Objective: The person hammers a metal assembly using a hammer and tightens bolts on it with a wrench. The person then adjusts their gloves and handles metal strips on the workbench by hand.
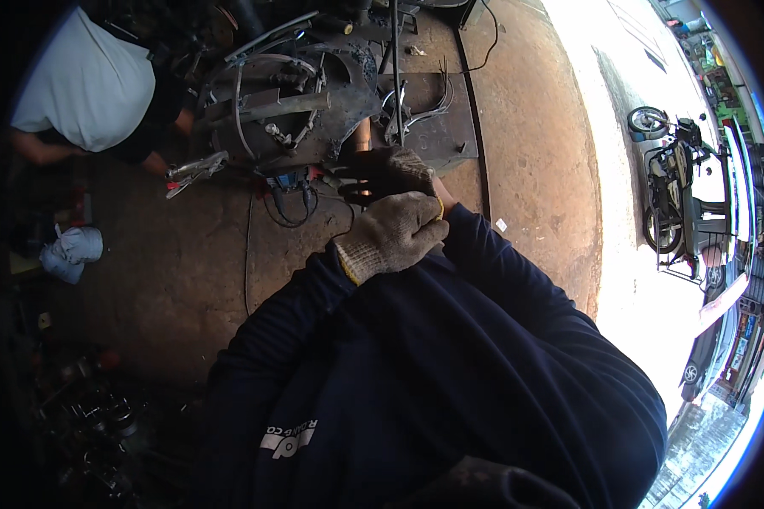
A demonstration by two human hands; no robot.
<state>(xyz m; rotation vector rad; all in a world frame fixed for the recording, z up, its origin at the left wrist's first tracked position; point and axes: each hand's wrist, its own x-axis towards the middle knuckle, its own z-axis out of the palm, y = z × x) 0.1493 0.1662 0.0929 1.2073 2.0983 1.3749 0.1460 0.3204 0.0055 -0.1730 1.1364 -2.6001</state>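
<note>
Both of my hands wear knitted work gloves, close together in front of my chest. My left hand (390, 233), in a greyish glove with a yellow-edged cuff, is closed at my right wrist, its fingers pinching the cuff of the right glove (414, 170). My right hand (386, 174) is in that darker, soiled glove, pointing left with its fingers stretched out and somewhat apart. Bare skin shows between the right glove and my dark blue sleeve. Just beyond my hands stands a copper-coloured cylinder (362, 136), partly hidden by the right glove.
A dark metal worktable (441, 127) ahead carries bent metal rods and rings. Locking pliers (197, 172) and a blue power tool (290, 181) with a cable are at its near edge. Another person in a light shirt (93, 85) bends at the left. A motorcycle (675, 178) stands outside, right.
</note>
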